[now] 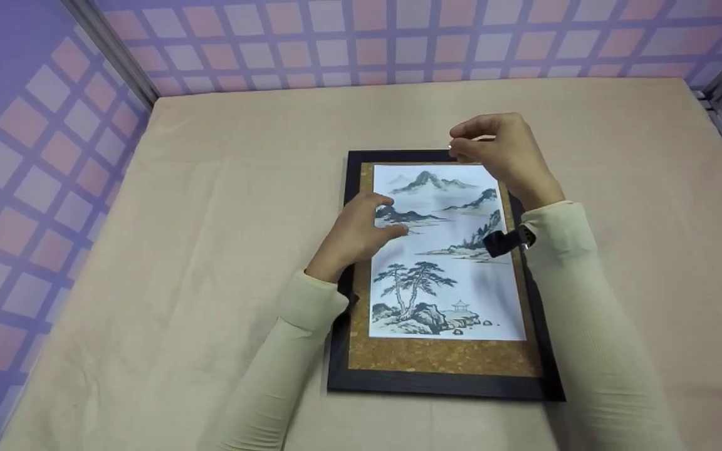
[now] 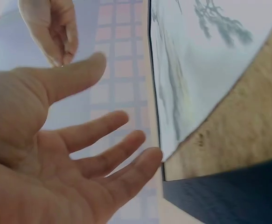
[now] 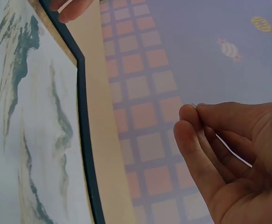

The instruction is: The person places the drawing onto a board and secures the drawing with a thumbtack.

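Note:
A black-framed cork board (image 1: 445, 358) lies on the table, with a printed ink landscape (image 1: 449, 294) of mountains and pines on it. My left hand (image 1: 358, 230) is over the left side of the picture; in the left wrist view its thumb and fingers are spread with nothing between them. Above the board's top right corner, my right hand (image 1: 511, 153) pinches a tiny shiny thing (image 1: 449, 147) between thumb and fingertips. Only a bit of the tiny thing (image 3: 194, 106) shows in the right wrist view, too small to tell its kind.
A beige cloth (image 1: 223, 250) covers the table under the board. Checked pink, white and purple panels (image 1: 411, 44) stand along the back and sides, with metal posts (image 1: 113, 53) at the corners. A black wrist camera (image 1: 504, 243) sits at the right cuff.

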A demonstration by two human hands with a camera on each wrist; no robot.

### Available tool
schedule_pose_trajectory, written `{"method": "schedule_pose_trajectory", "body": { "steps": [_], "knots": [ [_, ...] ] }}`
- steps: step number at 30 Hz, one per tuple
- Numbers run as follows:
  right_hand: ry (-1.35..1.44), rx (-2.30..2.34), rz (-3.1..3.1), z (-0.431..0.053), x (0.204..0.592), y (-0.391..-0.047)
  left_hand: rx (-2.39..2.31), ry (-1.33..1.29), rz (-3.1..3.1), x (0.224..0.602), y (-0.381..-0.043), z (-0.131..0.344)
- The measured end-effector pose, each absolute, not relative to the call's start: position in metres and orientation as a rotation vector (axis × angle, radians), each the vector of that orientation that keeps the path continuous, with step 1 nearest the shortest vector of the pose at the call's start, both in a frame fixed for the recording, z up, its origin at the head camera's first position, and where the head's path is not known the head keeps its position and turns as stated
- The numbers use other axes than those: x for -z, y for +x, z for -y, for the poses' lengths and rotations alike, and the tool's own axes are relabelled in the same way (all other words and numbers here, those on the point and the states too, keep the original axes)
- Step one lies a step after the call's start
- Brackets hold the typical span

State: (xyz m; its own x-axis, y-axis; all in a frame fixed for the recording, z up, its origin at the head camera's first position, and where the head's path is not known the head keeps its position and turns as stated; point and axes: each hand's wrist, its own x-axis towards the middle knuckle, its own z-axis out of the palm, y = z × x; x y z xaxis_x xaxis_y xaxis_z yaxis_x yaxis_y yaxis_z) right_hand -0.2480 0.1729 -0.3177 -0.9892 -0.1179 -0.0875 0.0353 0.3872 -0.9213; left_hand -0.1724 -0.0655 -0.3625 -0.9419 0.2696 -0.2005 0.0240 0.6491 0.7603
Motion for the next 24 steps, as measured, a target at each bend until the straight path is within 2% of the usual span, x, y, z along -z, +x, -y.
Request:
{"method": "schedule_pose_trajectory", "body": {
  "steps": [10,24],
  "knots": [
    [0.016,1.779,-2.396,-0.176,0.34,-0.258,-0.898,0.38,-2.616,0.351,-0.156,0.05],
    [0.129,1.845,-2.263,-0.174,0.367,-0.274,-0.531,0.517,-2.719,0.353,-0.14,0.028]
  ]
}}
